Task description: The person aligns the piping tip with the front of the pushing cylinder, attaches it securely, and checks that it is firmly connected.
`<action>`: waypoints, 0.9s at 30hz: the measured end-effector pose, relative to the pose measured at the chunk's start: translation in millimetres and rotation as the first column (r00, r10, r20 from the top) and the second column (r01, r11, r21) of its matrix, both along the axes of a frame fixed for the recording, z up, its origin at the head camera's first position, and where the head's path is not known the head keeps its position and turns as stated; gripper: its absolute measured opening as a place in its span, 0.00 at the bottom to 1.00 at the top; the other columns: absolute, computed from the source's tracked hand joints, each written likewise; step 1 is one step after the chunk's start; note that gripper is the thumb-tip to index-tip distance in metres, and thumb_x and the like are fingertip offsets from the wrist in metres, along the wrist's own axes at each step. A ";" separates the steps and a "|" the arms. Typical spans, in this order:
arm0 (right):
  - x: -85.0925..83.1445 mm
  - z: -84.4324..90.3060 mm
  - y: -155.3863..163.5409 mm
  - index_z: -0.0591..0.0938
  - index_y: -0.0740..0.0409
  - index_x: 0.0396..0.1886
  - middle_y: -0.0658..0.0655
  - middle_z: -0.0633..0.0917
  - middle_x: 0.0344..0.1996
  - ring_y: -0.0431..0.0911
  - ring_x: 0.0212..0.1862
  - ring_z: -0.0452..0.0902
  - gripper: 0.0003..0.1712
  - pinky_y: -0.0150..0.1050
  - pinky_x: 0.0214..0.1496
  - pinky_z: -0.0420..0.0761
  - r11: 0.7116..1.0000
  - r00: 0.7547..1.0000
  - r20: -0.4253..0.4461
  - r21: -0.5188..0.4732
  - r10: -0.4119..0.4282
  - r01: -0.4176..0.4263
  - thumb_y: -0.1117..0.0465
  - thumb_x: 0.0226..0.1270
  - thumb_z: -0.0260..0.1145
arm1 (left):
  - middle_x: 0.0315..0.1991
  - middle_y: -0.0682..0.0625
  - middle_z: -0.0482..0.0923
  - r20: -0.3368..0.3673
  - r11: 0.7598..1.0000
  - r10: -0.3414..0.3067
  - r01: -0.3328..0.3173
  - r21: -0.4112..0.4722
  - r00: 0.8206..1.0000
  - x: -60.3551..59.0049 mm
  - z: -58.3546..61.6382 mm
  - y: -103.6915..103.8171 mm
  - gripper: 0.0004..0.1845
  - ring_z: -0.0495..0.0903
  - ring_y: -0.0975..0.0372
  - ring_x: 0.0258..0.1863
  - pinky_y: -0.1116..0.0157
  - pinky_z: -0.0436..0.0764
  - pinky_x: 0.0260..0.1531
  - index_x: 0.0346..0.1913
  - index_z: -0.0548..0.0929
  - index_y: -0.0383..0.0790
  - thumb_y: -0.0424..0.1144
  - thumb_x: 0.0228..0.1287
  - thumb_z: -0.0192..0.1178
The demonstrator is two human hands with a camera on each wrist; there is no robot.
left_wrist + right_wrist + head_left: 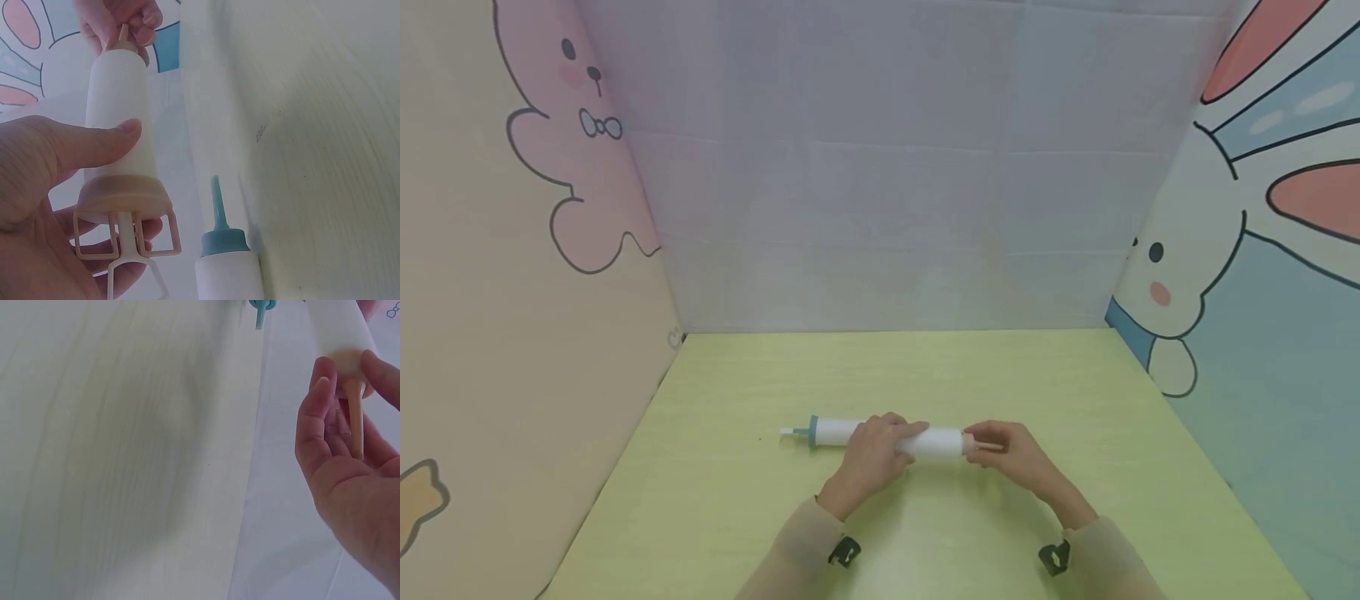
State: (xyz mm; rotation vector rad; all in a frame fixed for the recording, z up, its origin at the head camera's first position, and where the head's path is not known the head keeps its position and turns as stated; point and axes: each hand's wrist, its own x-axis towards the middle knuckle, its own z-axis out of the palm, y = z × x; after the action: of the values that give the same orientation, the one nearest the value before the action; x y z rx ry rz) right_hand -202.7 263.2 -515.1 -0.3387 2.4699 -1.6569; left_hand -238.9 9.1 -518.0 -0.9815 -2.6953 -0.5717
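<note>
My left hand [872, 454] grips the white barrel [119, 103] of an icing syringe [936, 442]. A peach flange with open finger loops [125, 194] and a pale plunger [127, 237] show at the end close to that palm. My right hand [1018, 457] pinches the peach nozzle cap [354, 387] at the other end, with thumb and finger at its base. The long nozzle [356, 428] points in towards the palm. A second white icing syringe [835, 432] lies on the table left of and behind my left hand. Its teal nozzle [219, 203] shows in the left wrist view.
The pale yellow-green table [970, 383] has a plain white wall [880, 167] behind it. A pink cartoon animal [580, 117] is printed on the left panel, a cartoon rabbit [1180, 225] on the right one. Black wrist mounts [846, 551] sit by both sleeves.
</note>
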 end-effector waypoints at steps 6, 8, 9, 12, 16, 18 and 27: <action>-1.4 0.3 -0.2 0.80 0.64 0.49 0.65 0.83 0.43 0.53 0.39 0.82 0.20 0.44 0.39 0.81 0.995 1.000 0.019 0.099 -0.015 0.013 0.53 0.68 0.59 | 0.43 0.52 0.82 -0.011 1.000 -0.006 0.006 0.016 1.000 -0.9 0.8 0.2 0.28 0.79 0.57 0.38 0.62 0.77 0.34 0.56 0.80 0.59 0.42 0.48 0.72; -1.4 0.3 -0.9 0.81 0.64 0.48 0.66 0.84 0.41 0.53 0.38 0.82 0.21 0.45 0.38 0.81 0.992 0.999 0.025 0.124 -0.020 0.016 0.52 0.69 0.57 | 0.43 0.52 0.82 -0.014 1.000 -0.008 0.008 0.023 1.000 -1.5 0.6 0.4 0.28 0.80 0.57 0.37 0.62 0.77 0.34 0.56 0.80 0.59 0.42 0.47 0.72; -1.5 -0.1 -1.6 0.81 0.64 0.47 0.66 0.84 0.40 0.53 0.38 0.82 0.21 0.45 0.38 0.81 0.991 0.999 0.030 0.134 -0.026 0.022 0.51 0.70 0.56 | 0.43 0.52 0.82 -0.014 1.000 -0.009 0.009 0.026 1.000 -1.6 0.5 0.4 0.28 0.80 0.57 0.37 0.62 0.77 0.34 0.56 0.80 0.58 0.42 0.47 0.72; -0.9 0.4 -3.0 0.82 0.64 0.46 0.66 0.84 0.39 0.51 0.37 0.81 0.22 0.43 0.36 0.81 0.988 0.999 0.013 0.149 -0.034 0.032 0.50 0.70 0.55 | 0.43 0.52 0.82 -0.011 1.000 -0.008 0.008 0.024 1.000 -1.5 0.7 0.1 0.28 0.80 0.57 0.38 0.61 0.77 0.34 0.56 0.80 0.58 0.42 0.47 0.72; -1.6 -0.2 -3.6 0.81 0.63 0.46 0.62 0.84 0.39 0.51 0.37 0.81 0.21 0.45 0.37 0.81 0.990 0.998 -0.016 0.132 -0.054 0.056 0.50 0.70 0.56 | 0.43 0.52 0.82 -0.003 1.000 -0.004 0.004 0.019 1.000 -0.8 1.4 -0.1 0.28 0.80 0.57 0.38 0.61 0.77 0.35 0.56 0.79 0.59 0.42 0.48 0.72; -2.4 -1.0 -3.4 0.80 0.63 0.48 0.61 0.84 0.41 0.51 0.37 0.82 0.21 0.44 0.37 0.82 0.992 0.998 -0.018 0.104 -0.068 0.069 0.50 0.70 0.56 | 0.43 0.52 0.82 0.000 1.000 -0.004 0.004 0.021 1.000 -0.7 1.6 -0.1 0.28 0.80 0.56 0.38 0.60 0.78 0.35 0.56 0.79 0.58 0.42 0.48 0.72; -1.6 -0.1 -0.5 0.71 0.63 0.57 0.66 0.78 0.52 0.58 0.49 0.79 0.28 0.39 0.44 0.81 1.000 0.998 -0.053 -0.010 -0.021 0.021 0.58 0.59 0.68 | 0.43 0.51 0.82 -0.009 0.999 -0.001 0.002 0.032 1.000 -1.5 4.3 -0.5 0.27 0.80 0.56 0.38 0.60 0.77 0.35 0.56 0.80 0.58 0.42 0.49 0.71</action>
State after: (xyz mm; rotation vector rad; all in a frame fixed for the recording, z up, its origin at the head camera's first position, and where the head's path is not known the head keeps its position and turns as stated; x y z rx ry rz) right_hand -204.3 262.7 -515.2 -0.3634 2.5131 -1.6891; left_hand -240.4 8.6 -513.7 -0.9757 -2.6691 -0.6067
